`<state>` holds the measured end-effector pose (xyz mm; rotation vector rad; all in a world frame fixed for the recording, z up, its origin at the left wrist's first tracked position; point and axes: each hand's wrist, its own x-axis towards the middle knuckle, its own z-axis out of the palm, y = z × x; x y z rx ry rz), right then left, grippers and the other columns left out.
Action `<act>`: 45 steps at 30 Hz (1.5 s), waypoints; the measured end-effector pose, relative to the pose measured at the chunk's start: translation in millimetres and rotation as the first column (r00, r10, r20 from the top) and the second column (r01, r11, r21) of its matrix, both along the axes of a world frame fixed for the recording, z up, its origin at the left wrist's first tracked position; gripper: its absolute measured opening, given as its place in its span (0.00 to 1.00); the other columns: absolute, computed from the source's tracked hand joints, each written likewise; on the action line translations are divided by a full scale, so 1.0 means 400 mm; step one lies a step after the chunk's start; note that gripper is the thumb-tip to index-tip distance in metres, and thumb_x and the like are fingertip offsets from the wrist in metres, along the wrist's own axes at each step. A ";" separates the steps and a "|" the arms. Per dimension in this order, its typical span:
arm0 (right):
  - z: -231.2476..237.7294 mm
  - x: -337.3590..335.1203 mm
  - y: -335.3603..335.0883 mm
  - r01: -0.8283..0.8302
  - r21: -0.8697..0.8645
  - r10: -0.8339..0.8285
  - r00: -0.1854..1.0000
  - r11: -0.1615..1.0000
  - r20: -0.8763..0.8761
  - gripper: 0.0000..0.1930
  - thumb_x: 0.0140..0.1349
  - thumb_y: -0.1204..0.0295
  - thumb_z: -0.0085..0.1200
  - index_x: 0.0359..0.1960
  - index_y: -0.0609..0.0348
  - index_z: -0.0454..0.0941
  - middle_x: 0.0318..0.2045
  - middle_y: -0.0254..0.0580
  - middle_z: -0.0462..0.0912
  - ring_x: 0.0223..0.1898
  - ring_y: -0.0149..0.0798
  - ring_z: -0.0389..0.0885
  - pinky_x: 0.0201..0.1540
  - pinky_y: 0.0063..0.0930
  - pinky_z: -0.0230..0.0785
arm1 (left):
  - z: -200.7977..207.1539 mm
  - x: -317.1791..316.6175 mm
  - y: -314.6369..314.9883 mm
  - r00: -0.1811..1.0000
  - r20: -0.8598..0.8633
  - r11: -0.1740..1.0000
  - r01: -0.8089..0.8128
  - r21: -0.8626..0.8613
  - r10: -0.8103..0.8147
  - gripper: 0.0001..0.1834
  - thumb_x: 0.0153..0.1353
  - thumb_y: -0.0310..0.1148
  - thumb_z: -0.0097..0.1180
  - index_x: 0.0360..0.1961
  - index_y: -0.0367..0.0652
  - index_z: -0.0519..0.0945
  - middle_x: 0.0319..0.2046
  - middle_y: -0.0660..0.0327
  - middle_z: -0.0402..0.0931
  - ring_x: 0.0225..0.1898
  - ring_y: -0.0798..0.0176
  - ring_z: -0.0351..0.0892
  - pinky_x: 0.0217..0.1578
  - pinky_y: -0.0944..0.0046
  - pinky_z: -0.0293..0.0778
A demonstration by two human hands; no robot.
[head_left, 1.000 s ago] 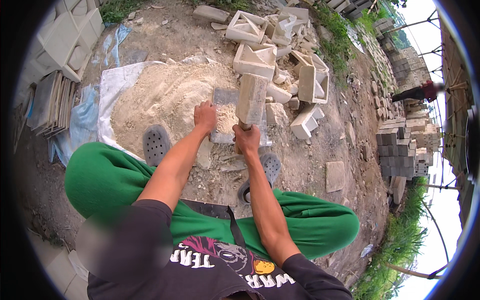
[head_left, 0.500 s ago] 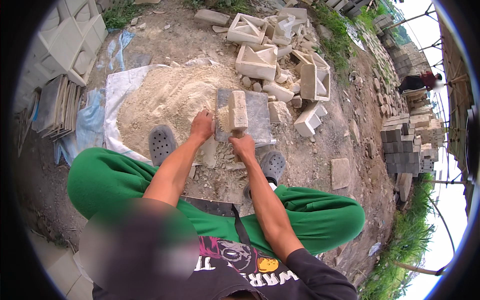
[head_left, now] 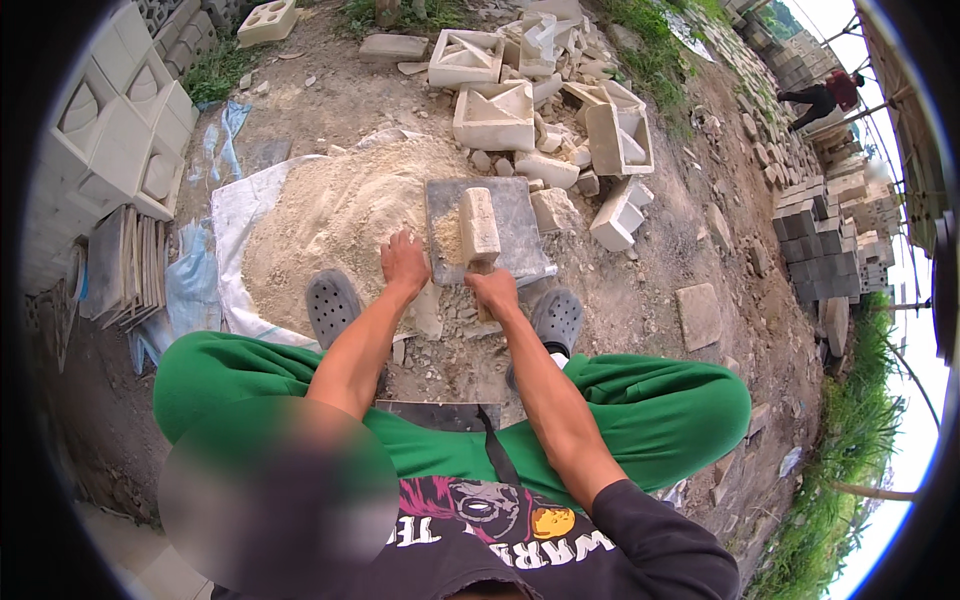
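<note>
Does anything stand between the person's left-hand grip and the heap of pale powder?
Nothing visible does: the left-hand grip is at the near right edge of the powder heap. The mallet, in the right-hand grip, is off to its right, over the dark slab.

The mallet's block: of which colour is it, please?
The mallet's block is pale tan; it shows best in the head camera view.

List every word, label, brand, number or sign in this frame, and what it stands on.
Shirt: white capital letters across the front, beside a coloured picture; some are legible, others lost in folds or blur. I don't copy out wording.
Mallet and board: no lettering I can make out.
Far stacked blocks: too small to tell.
</note>
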<state>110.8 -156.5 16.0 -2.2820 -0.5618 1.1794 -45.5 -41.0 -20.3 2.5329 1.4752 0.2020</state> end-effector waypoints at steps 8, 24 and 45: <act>0.051 0.024 0.068 0.007 0.418 -0.120 0.962 0.908 0.245 0.16 0.50 0.60 0.64 0.28 0.64 0.81 0.22 0.46 0.85 0.20 0.39 0.84 0.29 0.35 0.76 | 0.011 0.018 -0.001 0.992 -0.064 0.990 0.105 -0.099 -0.111 0.16 0.53 0.33 0.62 0.45 0.46 0.85 0.54 0.57 0.75 0.58 0.53 0.71 0.56 0.51 0.67; 0.069 0.029 0.071 0.041 0.241 -0.060 0.996 0.970 0.070 0.28 0.46 0.55 0.65 0.41 0.70 0.84 0.37 0.65 0.86 0.44 0.61 0.86 0.47 0.45 0.77 | -0.019 -0.012 -0.028 0.988 0.012 0.988 0.153 -0.020 -0.153 0.17 0.52 0.29 0.59 0.45 0.44 0.85 0.58 0.55 0.75 0.60 0.50 0.70 0.57 0.49 0.66; -0.002 0.011 0.034 0.031 0.179 -0.075 0.967 0.983 0.243 0.24 0.47 0.56 0.67 0.33 0.69 0.85 0.29 0.59 0.86 0.35 0.52 0.89 0.39 0.40 0.78 | -0.037 0.149 -0.123 0.872 0.356 0.905 -0.193 -0.379 0.335 0.29 0.62 0.31 0.53 0.62 0.25 0.67 0.59 0.35 0.69 0.62 0.37 0.68 0.64 0.46 0.63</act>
